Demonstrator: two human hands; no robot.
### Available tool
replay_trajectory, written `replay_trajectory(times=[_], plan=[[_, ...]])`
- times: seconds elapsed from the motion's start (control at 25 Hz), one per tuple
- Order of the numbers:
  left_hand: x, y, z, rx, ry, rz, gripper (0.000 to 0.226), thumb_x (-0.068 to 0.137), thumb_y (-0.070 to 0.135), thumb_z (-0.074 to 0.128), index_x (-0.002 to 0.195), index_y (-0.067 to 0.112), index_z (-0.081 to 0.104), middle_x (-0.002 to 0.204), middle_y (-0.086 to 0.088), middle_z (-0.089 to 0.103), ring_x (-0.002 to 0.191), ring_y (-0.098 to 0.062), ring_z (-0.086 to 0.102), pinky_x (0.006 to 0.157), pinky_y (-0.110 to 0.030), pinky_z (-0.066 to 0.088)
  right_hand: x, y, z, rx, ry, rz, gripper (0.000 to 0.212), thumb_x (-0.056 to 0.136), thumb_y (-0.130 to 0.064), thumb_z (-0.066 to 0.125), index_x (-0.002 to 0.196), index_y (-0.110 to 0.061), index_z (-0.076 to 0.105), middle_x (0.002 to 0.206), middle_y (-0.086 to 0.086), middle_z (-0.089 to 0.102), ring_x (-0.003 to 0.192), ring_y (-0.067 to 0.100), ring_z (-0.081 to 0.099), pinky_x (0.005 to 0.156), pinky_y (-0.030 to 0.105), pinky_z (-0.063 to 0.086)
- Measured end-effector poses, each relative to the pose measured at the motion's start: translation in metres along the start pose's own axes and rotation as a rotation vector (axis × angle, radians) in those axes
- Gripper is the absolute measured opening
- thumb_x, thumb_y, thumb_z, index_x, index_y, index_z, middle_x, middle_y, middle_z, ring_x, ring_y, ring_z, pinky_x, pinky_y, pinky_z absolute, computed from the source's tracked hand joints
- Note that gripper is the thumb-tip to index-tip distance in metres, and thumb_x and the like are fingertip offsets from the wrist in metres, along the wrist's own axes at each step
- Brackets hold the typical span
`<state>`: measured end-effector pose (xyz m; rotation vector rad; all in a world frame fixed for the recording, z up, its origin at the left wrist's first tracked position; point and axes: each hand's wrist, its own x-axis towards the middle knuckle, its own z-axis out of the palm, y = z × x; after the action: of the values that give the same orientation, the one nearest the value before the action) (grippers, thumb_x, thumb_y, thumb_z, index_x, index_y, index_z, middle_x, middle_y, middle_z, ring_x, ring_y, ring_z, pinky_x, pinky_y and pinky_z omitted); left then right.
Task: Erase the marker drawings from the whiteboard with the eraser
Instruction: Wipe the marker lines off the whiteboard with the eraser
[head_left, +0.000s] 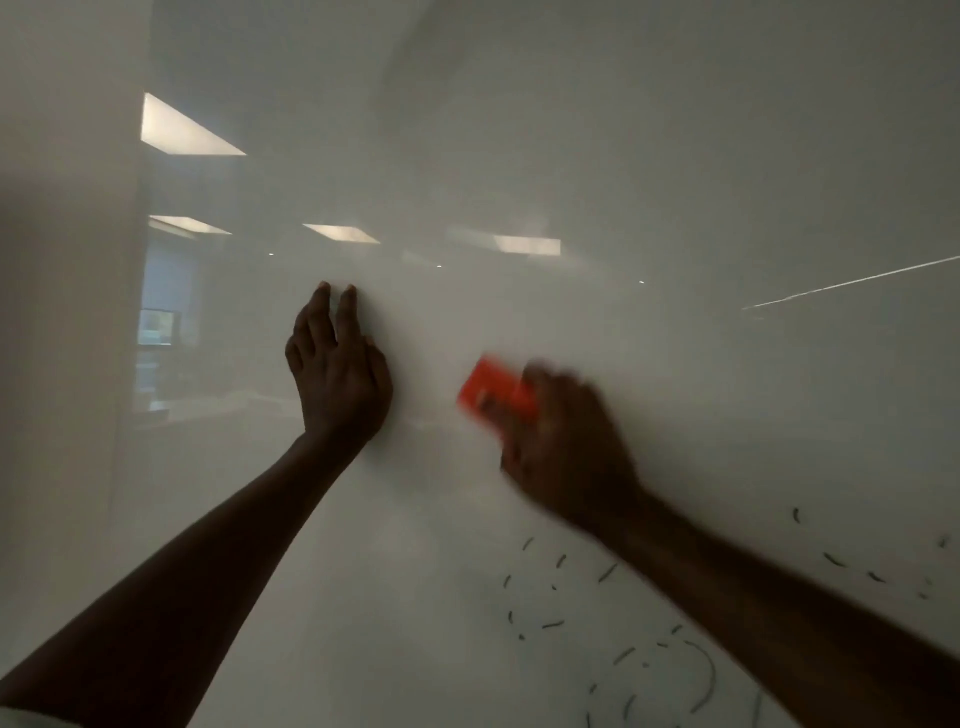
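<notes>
Right hand (566, 447) grips eraser (493, 395) on whiteboard (675, 156); left hand (340, 374) flat beside.

Ceiling lights (189, 130) glint at ten o'clock, reflected. A window (169, 296) glows bluish at nine. A thin bright streak (852, 280) slants at three.

Your left hand (340, 371) lay flat against the whiteboard (649, 156), left of centre, fingers pointing up. Your right hand (566, 441) sat to its right and slightly lower, wrapped round the eraser (491, 391), which stuck out toward the left hand, the two hands apart. Leftover marker drawings (649, 649) lay below and right of the right hand, some under your right forearm. Ceiling-light reflections (340, 233) stood above both hands.
</notes>
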<state>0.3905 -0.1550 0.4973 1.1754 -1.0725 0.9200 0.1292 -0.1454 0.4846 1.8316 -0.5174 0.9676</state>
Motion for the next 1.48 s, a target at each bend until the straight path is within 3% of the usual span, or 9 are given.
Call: replay_trajectory(times=[0.16,0.28,0.44,0.56,0.72,0.96,1.04,1.24,1.48], plan=[[-0.003,0.016,-0.004,0.047,-0.059,0.286,0.057,0.095,0.019,0.051,0.15,0.002,0.046,0.155,-0.026,0.042,0.136,-0.045,0.042,0.108,-0.051,0.035,-0.073,0.0,-0.012,-0.009,-0.308,-0.478,0.056,0.079,-0.036,0.067,0.133,-0.028,0.058,0.124,0.022,0.057,0.098,0.035,0.054,0.08,0.042,0.05],[-0.001,0.038,-0.004,0.018,-0.073,0.519,0.054,0.094,0.017,0.058,0.144,-0.001,0.053,0.151,-0.028,0.046,0.134,-0.044,0.046,0.106,-0.05,0.037,-0.021,0.087,-0.053,-0.071,-0.059,-0.06,0.031,0.088,-0.034,0.063,0.116,-0.021,0.064,0.102,0.015,0.062,0.083,0.038,0.06,0.065,0.034,0.042],[-0.005,0.099,0.013,-0.068,-0.073,0.657,0.049,0.095,0.02,0.057,0.14,0.0,0.058,0.152,-0.027,0.047,0.134,-0.044,0.047,0.106,-0.05,0.038,-0.016,0.129,-0.087,-0.165,0.253,0.501,0.049,0.083,-0.031,0.065,0.129,-0.017,0.054,0.115,0.027,0.054,0.099,0.043,0.054,0.079,0.048,0.05],[-0.027,0.15,0.03,-0.136,-0.08,0.51,0.05,0.095,0.025,0.057,0.14,0.003,0.058,0.153,-0.026,0.047,0.139,-0.044,0.043,0.113,-0.058,0.036,-0.107,0.02,-0.036,0.017,0.111,0.278,0.072,0.071,-0.024,0.078,0.134,-0.025,0.043,0.115,0.03,0.053,0.094,0.046,0.057,0.076,0.053,0.055],[-0.047,0.142,0.034,-0.192,-0.056,0.526,0.048,0.099,0.022,0.056,0.143,0.004,0.057,0.154,-0.025,0.046,0.143,-0.042,0.041,0.118,-0.056,0.032,-0.207,-0.044,-0.008,0.033,-0.357,-0.208,0.052,0.083,-0.037,0.064,0.133,-0.029,0.054,0.125,0.022,0.053,0.102,0.037,0.055,0.079,0.05,0.055],[-0.073,0.116,0.029,-0.194,-0.093,0.634,0.049,0.097,0.013,0.055,0.146,0.005,0.056,0.155,-0.024,0.046,0.145,-0.04,0.039,0.118,-0.054,0.033,-0.131,0.023,-0.025,-0.098,0.173,0.48,0.047,0.083,-0.03,0.065,0.13,-0.025,0.063,0.118,0.022,0.057,0.099,0.038,0.05,0.083,0.045,0.044],[-0.069,0.116,0.029,-0.2,-0.102,0.623,0.049,0.097,0.012,0.054,0.146,0.006,0.055,0.155,-0.023,0.046,0.146,-0.039,0.038,0.119,-0.053,0.032,-0.146,-0.039,0.006,-0.012,0.084,0.449,0.045,0.091,-0.037,0.056,0.132,-0.02,0.06,0.119,0.02,0.058,0.102,0.035,0.049,0.087,0.045,0.043],[-0.07,0.116,0.025,-0.21,-0.11,0.62,0.049,0.097,0.008,0.054,0.146,0.006,0.055,0.155,-0.022,0.046,0.146,-0.038,0.039,0.119,-0.052,0.032,-0.209,-0.152,0.037,0.141,-0.304,-0.147,0.041,0.091,-0.027,0.059,0.132,-0.027,0.057,0.129,0.02,0.051,0.102,0.036,0.048,0.083,0.047,0.05],[-0.071,0.116,0.027,-0.192,-0.091,0.638,0.05,0.096,0.009,0.054,0.147,0.006,0.054,0.156,-0.023,0.044,0.146,-0.039,0.038,0.12,-0.052,0.031,-0.137,0.04,-0.035,-0.07,0.107,0.33,0.056,0.076,-0.027,0.073,0.126,-0.033,0.05,0.114,0.022,0.058,0.094,0.039,0.054,0.079,0.045,0.048]])
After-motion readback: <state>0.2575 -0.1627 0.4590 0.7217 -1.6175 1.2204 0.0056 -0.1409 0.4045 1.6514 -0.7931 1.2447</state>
